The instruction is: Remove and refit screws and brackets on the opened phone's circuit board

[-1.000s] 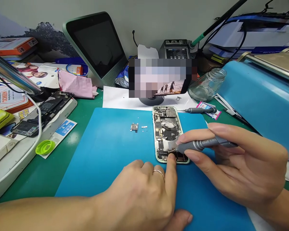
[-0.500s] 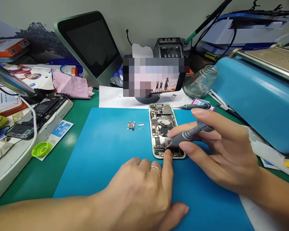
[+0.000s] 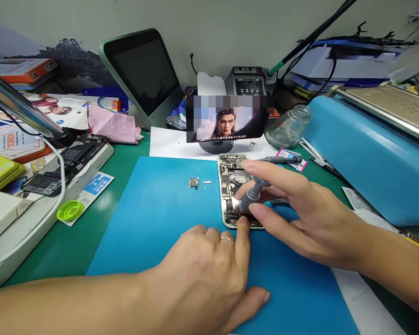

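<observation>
On the blue mat (image 3: 153, 209) lies an opened phone (image 3: 226, 162) with a pale green frame, its inner parts showing. My right hand (image 3: 314, 216) grips a grey precision screwdriver (image 3: 249, 200) between thumb and fingers. The driver leans over the phone's lower end, its tip down among the parts there. From the near side, the stretched index finger of my left hand (image 3: 209, 270) presses on the phone's bottom edge, close to the tip. The other fingers are curled and the thumb sticks out over the mat. A small circuit part (image 3: 193, 182) and a tiny metal piece (image 3: 207, 182) lie left of the phone.
A second screwdriver (image 3: 281, 160) lies behind the phone. At the back stand a phone playing a video (image 3: 230, 125), a tablet-like display (image 3: 143, 70) and a glass jar (image 3: 289, 125). A blue machine (image 3: 363, 163) fills the right; another opened phone (image 3: 70, 163) lies left.
The screwdriver has tipped more upright, and my right hand has shifted left over the phone. My left index finger stays at the phone's bottom edge. The view has shifted slightly.
</observation>
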